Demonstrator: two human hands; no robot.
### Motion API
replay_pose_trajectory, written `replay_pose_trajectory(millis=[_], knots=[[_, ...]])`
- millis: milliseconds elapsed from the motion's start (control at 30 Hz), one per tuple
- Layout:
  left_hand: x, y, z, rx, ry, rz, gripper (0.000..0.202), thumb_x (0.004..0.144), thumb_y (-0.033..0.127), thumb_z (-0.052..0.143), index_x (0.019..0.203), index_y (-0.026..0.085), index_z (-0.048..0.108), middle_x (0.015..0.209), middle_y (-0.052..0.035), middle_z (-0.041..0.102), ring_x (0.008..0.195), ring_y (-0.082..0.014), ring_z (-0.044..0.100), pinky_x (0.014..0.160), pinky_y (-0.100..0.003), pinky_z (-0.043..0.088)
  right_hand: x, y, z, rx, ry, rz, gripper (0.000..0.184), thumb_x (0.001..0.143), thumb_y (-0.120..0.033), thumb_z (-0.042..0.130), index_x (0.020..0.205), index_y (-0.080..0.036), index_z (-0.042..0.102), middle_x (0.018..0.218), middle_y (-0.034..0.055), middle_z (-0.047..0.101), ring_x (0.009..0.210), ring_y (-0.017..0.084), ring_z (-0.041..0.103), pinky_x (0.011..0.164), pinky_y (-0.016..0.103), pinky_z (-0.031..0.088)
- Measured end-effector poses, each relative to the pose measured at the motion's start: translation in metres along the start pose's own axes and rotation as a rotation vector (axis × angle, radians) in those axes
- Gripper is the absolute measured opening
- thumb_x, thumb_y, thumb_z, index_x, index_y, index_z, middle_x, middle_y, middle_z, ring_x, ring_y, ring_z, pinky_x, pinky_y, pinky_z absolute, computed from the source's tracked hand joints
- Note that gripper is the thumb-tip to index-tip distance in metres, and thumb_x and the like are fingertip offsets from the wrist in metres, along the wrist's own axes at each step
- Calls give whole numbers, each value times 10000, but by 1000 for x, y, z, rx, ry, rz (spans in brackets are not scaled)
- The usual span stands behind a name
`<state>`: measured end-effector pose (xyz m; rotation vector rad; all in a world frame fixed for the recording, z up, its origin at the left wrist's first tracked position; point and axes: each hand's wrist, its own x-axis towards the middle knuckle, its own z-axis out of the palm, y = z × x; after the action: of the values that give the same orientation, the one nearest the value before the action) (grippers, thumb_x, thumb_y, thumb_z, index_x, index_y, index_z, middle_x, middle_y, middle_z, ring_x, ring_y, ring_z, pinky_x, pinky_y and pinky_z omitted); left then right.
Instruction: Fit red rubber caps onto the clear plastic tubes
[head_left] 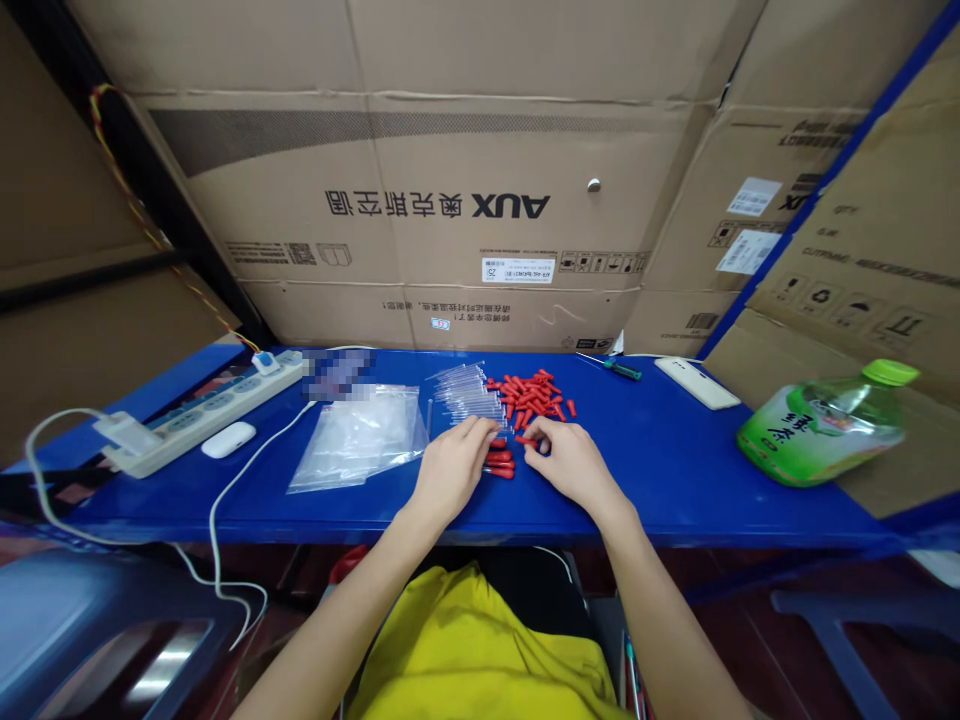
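Red bulb [526,441] between right hand's [576,462] fingertips, pinched, near side of red bulb pile [529,398]. Left hand [454,460] opposite, fingers curled; cannot tell whether gripping. Clear tubes [466,392] left of pile; plastic bags [360,440] beyond. Bottle [817,430] far right, blue table [675,480].

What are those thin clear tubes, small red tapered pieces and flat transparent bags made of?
Thin clear tubes: glass or hard plastic, glossy, judging by bright streaks. Small red tapered pieces: perhaps rubber or plastic, opaque, from their solid colour. Flat transparent bags: likely plastic film, by the shiny glare.
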<state>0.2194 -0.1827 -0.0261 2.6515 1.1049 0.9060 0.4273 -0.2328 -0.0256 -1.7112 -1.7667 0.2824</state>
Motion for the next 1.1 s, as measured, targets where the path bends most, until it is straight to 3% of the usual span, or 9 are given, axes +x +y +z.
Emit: replay_pose_trajectory(millis=[100, 233, 433, 700, 1100], knots=[[-1, 2, -3, -4, 4, -41, 262, 1129, 318, 368, 1173, 256, 618, 1162, -30, 757, 984, -190, 745, 767, -264, 531, 1, -2, 3, 238, 71, -27, 71, 856, -206, 670, 915, -235, 698, 798, -5, 749, 666, 163, 664, 656, 275, 502], [-1, 3, -5, -1, -24, -79, 267, 1138, 335, 330, 1105, 250, 580, 978, -12, 763, 870, -186, 746, 690, -254, 473, 0, -13, 6, 465, 134, -102, 115, 877, -320, 721, 927, -217, 703, 800, 18, 735, 666, 165, 655, 622, 274, 525], [-1, 4, -6, -2, -52, -43, 270, 1135, 341, 314, 1026, 244, 542, 848, -5, 736, 747, -190, 718, 611, -259, 396, -3, -28, 12, 512, 203, -131, 130, 895, -354, 726, 878, -229, 695, 746, 19, 714, 662, 181, 656, 643, 304, 550], [-1, 0, -7, 5, -61, -14, 272, 1130, 318, 339, 1032, 240, 581, 853, -15, 747, 756, -191, 723, 604, -259, 378, -3, -23, 17, 560, 265, -149, 97, 912, -317, 734, 871, -231, 714, 781, 23, 738, 700, 188, 689, 701, 314, 569], [-1, -6, -9, -24, -72, 69, 292, 1128, 331, 377, 994, 229, 615, 933, -18, 767, 816, -172, 734, 643, -242, 416, -2, -14, 16, 753, 159, -57, 266, 849, -481, 823, 892, -228, 753, 823, 50, 781, 732, 229, 754, 748, 370, 633]])
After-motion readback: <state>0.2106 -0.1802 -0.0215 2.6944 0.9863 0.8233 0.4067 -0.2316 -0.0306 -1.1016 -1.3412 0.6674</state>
